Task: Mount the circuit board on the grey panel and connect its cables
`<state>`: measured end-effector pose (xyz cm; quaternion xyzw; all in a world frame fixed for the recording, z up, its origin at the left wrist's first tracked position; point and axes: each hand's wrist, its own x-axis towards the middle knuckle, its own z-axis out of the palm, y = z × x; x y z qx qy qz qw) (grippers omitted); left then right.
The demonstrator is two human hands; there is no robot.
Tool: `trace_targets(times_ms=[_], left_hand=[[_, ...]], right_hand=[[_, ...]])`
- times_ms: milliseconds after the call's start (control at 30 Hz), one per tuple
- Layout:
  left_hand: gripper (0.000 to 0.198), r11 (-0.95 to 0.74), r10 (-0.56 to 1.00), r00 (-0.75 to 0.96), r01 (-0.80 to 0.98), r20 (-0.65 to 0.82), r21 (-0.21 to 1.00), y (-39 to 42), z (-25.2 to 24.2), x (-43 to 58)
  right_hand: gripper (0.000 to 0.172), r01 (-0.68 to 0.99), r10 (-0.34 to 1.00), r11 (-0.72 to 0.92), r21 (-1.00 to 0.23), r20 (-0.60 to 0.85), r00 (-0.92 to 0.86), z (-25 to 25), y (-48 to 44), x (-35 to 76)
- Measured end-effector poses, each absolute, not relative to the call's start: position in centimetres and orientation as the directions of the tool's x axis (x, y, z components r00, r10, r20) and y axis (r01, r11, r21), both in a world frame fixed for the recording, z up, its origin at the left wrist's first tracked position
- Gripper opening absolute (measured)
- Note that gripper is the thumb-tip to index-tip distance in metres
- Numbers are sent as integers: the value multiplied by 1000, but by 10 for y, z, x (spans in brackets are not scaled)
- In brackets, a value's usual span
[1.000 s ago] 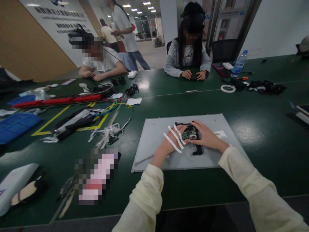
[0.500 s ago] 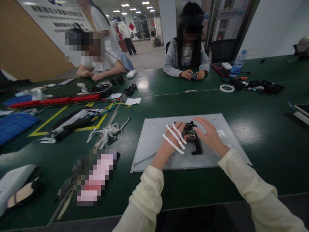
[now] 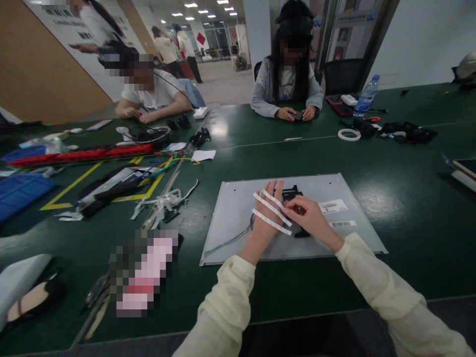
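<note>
Fingers stretched out, my left hand (image 3: 266, 230) is raised over the left part of a black bracket (image 3: 293, 190). Three white tape strips (image 3: 271, 221) lie slanted across the back of this hand and its fingers. From the right, my right hand (image 3: 310, 215) reaches in, thumb and forefinger pinched at the right end of the uppermost strip. Both hands hide most of the bracket and the circuit board seen in it earlier. Under them lies a flat grey panel (image 3: 232, 213) with printed labels (image 3: 332, 207) and a thin cable (image 3: 230, 242) at its left.
Tangled white strips (image 3: 165, 204) and a phone (image 3: 150, 272) lie to the left. Beyond are blue trays (image 3: 24, 198), a red strip-like object (image 3: 82, 155) and wires. A tape roll (image 3: 349, 135) and water bottle (image 3: 367, 96) stand farther right. Two people sit across the table.
My right hand has moved left and closed its fingertips at a tape strip's end. My left hand has lifted off the circuit board, its fingers straightened. More of the panel's labels shows.
</note>
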<state>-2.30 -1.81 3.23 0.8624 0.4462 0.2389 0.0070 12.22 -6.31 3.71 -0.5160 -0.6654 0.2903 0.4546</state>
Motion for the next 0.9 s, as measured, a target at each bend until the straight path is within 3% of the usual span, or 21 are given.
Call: trace_targets(times_ms=[133, 267, 367, 533, 700, 900], left_hand=[[62, -576, 782, 460, 791, 420, 206, -20, 31, -22], [57, -554, 800, 431, 798, 418, 237, -19, 32, -24], [51, -550, 807, 402, 776, 432, 307, -19, 35, -28], [43, -574, 792, 369, 723, 487, 385, -35, 41, -34], [38, -626, 759, 432, 688, 487, 366, -81, 39, -28], [41, -621, 779, 487, 689, 396, 374, -127, 22, -6]], right_hand=[[22, 312, 964, 264, -913, 256, -66, 41, -62, 126], [28, 101, 995, 94, -990, 95, 3, 45, -60, 145], [32, 74, 999, -33, -997, -32, 7, 44, -64, 169], [36, 221, 979, -186, -957, -199, -36, 27, -81, 195], [29, 422, 998, -61, -904, -63, 9, 12, -89, 192], [28, 653, 996, 9, -757, 67, 64, 6, -91, 188]])
